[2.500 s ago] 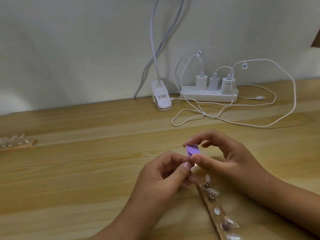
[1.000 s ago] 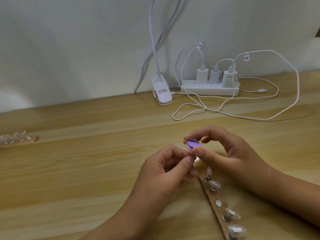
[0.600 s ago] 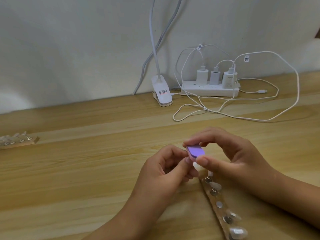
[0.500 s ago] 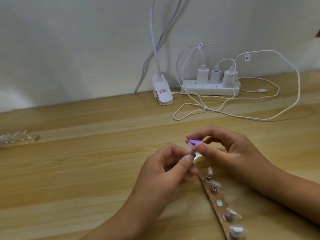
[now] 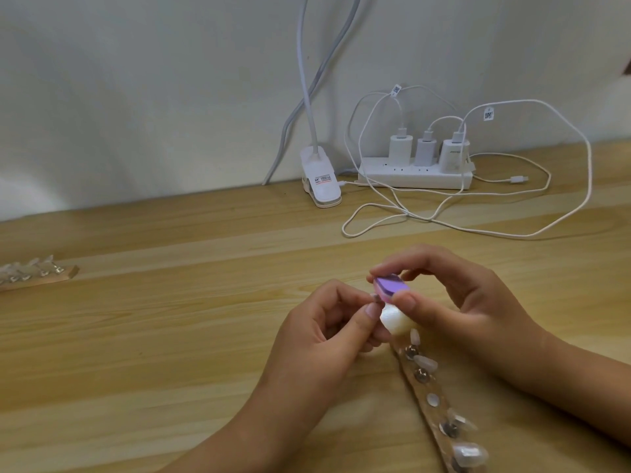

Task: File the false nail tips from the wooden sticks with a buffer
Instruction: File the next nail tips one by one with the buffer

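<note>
So filing met a steady target, the left hand (image 5: pixel 324 336) pinched the false nail tip (image 5: pixel 392 322); the right hand (image 5: pixel 461 302) gripped the purple buffer (image 5: pixel 493 287).

Soft, even light; faint shadows on the wall (image 5: pixel 102 114). The wide lens bows the tabletop (image 5: pixel 136 336). The lower-right nail tips (image 5: pixel 469 454) look blurred.

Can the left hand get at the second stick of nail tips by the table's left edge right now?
Probably yes: bare table lies between the left hand and that stick. But its fingers are pinching a nail tip, which it would have to set down first.
</note>
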Demonstrator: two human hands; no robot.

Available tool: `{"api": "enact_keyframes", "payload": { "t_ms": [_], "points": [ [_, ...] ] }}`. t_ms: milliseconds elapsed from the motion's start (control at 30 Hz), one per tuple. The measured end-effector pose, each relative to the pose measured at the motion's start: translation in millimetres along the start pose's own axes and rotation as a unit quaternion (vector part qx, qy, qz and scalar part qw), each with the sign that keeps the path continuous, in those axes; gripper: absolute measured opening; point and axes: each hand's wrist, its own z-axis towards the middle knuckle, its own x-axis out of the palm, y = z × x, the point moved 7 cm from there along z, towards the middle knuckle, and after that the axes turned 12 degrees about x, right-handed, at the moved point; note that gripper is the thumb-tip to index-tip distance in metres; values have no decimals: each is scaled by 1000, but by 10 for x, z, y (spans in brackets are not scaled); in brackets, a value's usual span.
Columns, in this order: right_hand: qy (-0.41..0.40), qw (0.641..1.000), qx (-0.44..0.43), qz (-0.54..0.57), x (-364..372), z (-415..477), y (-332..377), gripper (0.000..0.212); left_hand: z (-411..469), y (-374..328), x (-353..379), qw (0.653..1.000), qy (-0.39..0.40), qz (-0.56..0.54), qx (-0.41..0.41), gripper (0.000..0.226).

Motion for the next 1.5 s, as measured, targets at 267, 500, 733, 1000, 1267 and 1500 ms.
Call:
{"api": "enact_keyframes", "payload": {
  "t_ms": [267, 500, 733, 1000, 1267, 1500],
  "points": [
    [-15, 999, -32, -23, -18, -28, 47, 26, 15, -9, -16, 1000, -15, -10, 3, 8],
    [1, 1000, -24, -17, 19, -11, 39, 29, 3, -14, -2, 1000, -8, -6, 5, 7],
    [1, 1000, -31, -3, -1, -19, 41, 28, 7, -25, 9, 1000, -11, 1, 10, 17],
    [16, 1000, 9, 4, 11, 12, -26, 26, 10, -24, -1, 1000, -19, -12, 6, 17],
    [27, 993, 63, 101, 6, 28, -76, 23, 16, -35, -33, 1000, -29, 2, 3, 17],
    [31, 983, 64, 167, 21, 37, -95, 26, 0, -48, -21, 1000, -18, -6, 2, 13]
  ]
}}
